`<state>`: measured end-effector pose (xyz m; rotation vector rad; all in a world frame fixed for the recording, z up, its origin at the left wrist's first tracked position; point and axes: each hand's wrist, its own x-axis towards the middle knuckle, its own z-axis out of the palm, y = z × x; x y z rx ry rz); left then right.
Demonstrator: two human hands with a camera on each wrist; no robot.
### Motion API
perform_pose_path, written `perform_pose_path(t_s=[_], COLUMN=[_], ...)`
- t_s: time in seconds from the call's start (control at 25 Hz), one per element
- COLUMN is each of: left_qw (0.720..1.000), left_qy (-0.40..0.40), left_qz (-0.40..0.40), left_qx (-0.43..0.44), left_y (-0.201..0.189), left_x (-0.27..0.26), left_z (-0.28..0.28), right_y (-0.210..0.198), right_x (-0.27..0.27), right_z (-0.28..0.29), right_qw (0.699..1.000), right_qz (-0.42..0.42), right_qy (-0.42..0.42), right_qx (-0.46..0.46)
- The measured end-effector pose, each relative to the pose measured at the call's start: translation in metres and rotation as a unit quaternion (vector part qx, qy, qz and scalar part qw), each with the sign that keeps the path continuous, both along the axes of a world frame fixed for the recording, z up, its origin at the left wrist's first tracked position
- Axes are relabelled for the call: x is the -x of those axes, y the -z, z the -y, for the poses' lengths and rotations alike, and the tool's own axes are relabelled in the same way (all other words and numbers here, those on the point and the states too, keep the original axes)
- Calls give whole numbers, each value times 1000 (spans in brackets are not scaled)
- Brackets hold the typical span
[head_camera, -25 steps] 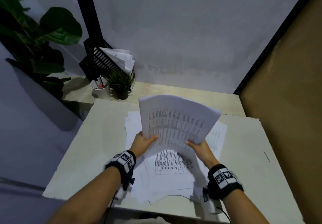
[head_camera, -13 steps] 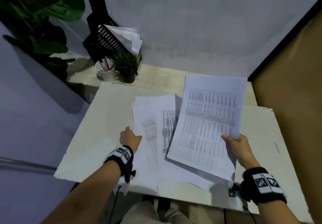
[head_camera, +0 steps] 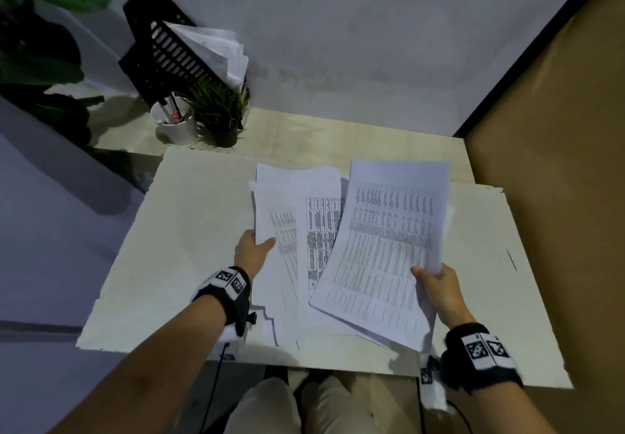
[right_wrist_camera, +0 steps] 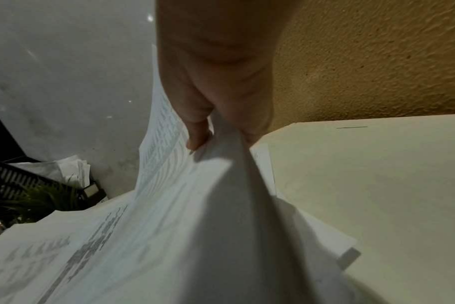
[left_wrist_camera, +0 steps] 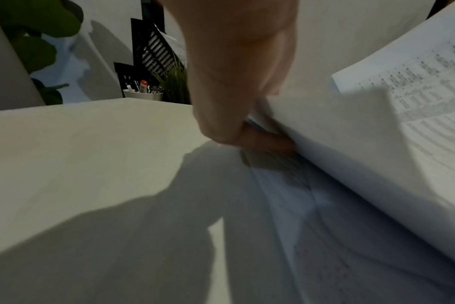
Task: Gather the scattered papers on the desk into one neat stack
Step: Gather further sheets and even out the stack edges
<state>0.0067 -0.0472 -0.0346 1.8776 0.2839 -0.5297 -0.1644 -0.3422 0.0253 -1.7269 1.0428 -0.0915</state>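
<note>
- Head view: a person's right hand (head_camera: 436, 286) pinches a thick sheaf of printed sheets (head_camera: 382, 251) by its right edge and holds it tilted above the desk (head_camera: 189, 230), where a second ago both hands gripped that sheaf upright over the middle of the desk.
- Left hand (head_camera: 252, 247), free of the sheaf since then, now reaches to the loose papers (head_camera: 297, 230) lying fanned on the desk and lifts the left edge of the topmost sheets, thumb on top; the left wrist view shows fingers (left_wrist_camera: 262, 139) tucked under that edge.
- Right wrist view confirms thumb and fingers clamped on the sheaf's edge.
- Judged from this, the gathering is partway: one bundle is in hand, and the fanned sheets remain to be joined and squared.
- Far left, a pen cup (head_camera: 174, 124) and a small potted plant (head_camera: 218, 112) stand well apart.
</note>
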Motion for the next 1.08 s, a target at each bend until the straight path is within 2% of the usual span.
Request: perform_pose_path(t_s=[0.08,0.16,0.28,0.4,0.6,0.76,0.92,1.0,1.08], left_qw=[995,990,989,986,964,948,933,928,936], left_qy=[98,126,105,92,84,36,-8,-12,-4], left_qz=[-28,5,83,124,212,274,316,325,302], left_qx=[-8,-59,-63,-70,-139,-157,-171,-182,-178], left_y=[-6,-22,-52,-79,-115,-149,-186,-193,-188], left_x=[7,10,11,14,20,22,20,20,19], left_z=[8,17,19,14,6,-7,-17,-19,-19], right_y=[2,-2,-7,-12,-10,-5,-9,-16,-22], right_x=[-1,-4,-8,-14,-17,-15,-16,-18,-22], right_z=[3,9,23,39,55,70,77,75,73], right_qw=[1000,1000,999,999,997,995,994,995,994], right_qz=[-6,-6,-8,-5,-17,-36,-37,-22,-17], right_qy=[-3,-17,-41,-49,-77,-91,-104,-92,-98], right_qx=[4,9,25,22,14,7,27,32,44])
